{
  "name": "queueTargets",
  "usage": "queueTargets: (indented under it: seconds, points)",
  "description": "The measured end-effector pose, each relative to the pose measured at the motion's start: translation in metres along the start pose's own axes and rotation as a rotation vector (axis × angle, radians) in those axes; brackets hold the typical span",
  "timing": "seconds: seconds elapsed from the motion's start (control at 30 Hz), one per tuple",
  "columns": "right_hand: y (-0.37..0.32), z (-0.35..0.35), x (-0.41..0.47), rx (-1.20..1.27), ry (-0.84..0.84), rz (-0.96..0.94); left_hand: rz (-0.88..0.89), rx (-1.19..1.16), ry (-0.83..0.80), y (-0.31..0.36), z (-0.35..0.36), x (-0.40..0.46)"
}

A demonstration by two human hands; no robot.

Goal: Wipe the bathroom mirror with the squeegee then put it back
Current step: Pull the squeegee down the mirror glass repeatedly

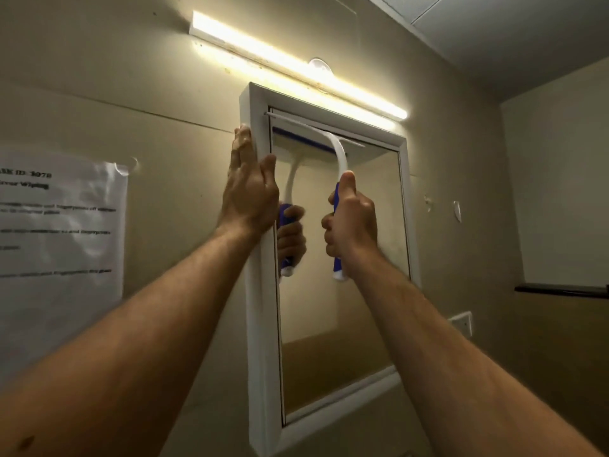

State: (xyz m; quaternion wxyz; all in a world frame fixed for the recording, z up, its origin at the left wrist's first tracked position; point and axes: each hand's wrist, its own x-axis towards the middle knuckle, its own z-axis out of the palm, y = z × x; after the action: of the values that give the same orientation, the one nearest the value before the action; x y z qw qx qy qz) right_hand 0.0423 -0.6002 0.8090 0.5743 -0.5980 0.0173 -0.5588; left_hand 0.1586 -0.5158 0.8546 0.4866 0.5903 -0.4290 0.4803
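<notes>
Head view: the right hand (351, 222) is curled in a fist around the blue-and-white handle of the squeegee (336, 159), thumb up along the white neck. The squeegee rises above that hand, its blade lying across the top edge of the mirror (346, 291), touching the glass just under the white frame (260, 291). The left hand (248, 189) rests flat, fingers straight, on the frame's upper left edge. A lit light bar (296, 67) hangs above.

The right hand (351, 222) grips the squeegee (336, 159) at the mirror's (342, 291) top; the left hand (248, 192) presses its frame (263, 324).
</notes>
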Motion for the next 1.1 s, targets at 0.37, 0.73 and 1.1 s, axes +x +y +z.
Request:
queueTargets:
  seconds: [0.37, 0.73, 1.1]
  points:
    - [0.060, -0.009, -0.001, -0.075, 0.026, -0.062, 0.049, -0.114, 0.105, -0.013, 0.011, -0.002]
    - [0.017, -0.007, 0.018, -0.083, -0.002, 0.017, -0.105, -0.037, 0.146, -0.004, 0.012, -0.017]
    - [0.056, -0.030, -0.017, -0.150, -0.030, 0.055, -0.149, -0.066, 0.198, -0.007, 0.014, -0.019]
